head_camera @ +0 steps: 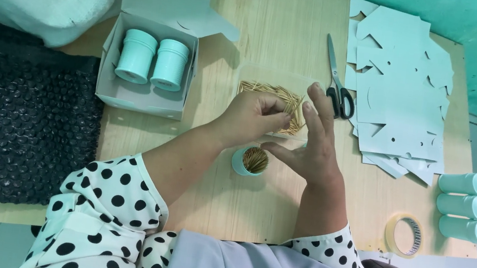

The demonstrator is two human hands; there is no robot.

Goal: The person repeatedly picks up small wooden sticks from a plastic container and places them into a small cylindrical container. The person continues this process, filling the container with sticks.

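The left hand (253,117) pinches toothpicks above a round mint cup (250,162) on the wooden desk (279,21); the right hand (312,141) is open beside it. Behind them are a clear tray (271,77), scissors (338,79) and flat card cutouts (399,94).

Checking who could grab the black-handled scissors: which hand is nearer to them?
Right. The right hand has its fingers just left of the black-handled scissors; the left hand is farther left, over the clear tray of toothpicks.
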